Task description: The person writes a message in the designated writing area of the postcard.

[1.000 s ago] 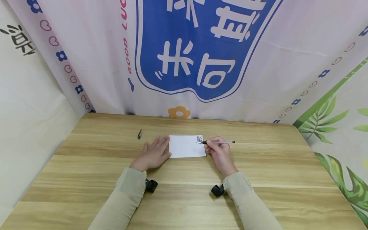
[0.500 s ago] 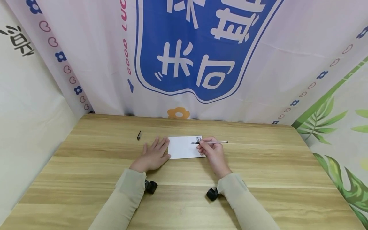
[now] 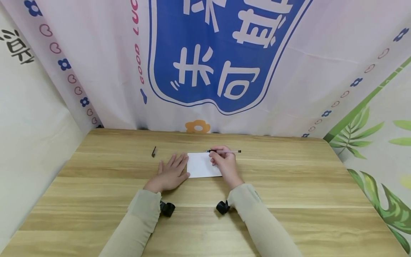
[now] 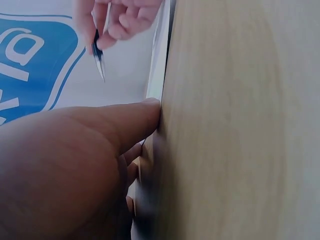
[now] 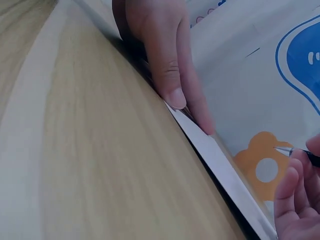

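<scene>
Shifted leftward, right-hand grip [image 3: 226, 165] pinches pen [image 3: 234, 151] clear of paper [image 3: 199, 166]; left-hand grip [image 3: 170, 175], released and spread, touches paper's left edge.

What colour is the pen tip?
The pen tip is silvery grey, against a black grip; it shows best in the left wrist view.

Two hands [image 3: 169, 175] [image 3: 227, 167], one pen [image 3: 233, 151], one cap [image 3: 153, 152], one paper [image 3: 199, 166]
</scene>
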{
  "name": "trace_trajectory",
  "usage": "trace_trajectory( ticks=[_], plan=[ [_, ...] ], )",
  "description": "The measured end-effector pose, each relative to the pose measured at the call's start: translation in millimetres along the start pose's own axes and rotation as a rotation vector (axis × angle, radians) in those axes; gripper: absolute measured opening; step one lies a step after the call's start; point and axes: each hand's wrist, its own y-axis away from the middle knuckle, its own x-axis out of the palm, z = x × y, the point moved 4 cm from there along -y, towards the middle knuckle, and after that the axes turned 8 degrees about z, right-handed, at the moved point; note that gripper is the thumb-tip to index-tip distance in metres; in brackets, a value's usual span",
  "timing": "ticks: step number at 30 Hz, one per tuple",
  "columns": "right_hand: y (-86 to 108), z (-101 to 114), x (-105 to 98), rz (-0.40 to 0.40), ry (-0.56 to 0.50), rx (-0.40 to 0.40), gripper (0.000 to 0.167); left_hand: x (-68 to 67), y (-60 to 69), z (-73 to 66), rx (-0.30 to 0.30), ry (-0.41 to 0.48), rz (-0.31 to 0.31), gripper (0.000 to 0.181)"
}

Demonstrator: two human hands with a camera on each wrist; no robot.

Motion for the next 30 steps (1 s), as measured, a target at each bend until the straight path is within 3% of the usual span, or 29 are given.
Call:
trace_trajectory(
  ticks=[11,24,30],
  plan=[
    [-14.6,-6.5,27.4,-0.021,0.012,-0.009,0.016,-2.0,1.5,-2.1,-0.005,0.001,0.001,0.067],
    [-31.0,-17.8,38.8,-0.016,0.033,-0.034,0.014,-0.4,-0.2,0.6,-0.009,0.002,0.002,0.069],
    [-26.2,-2.2,46.6,0.005,0.086,-0.045,0.013,2.9,-3.6,5.0,-0.008,0.005,0.003,0.07]
  ],
)
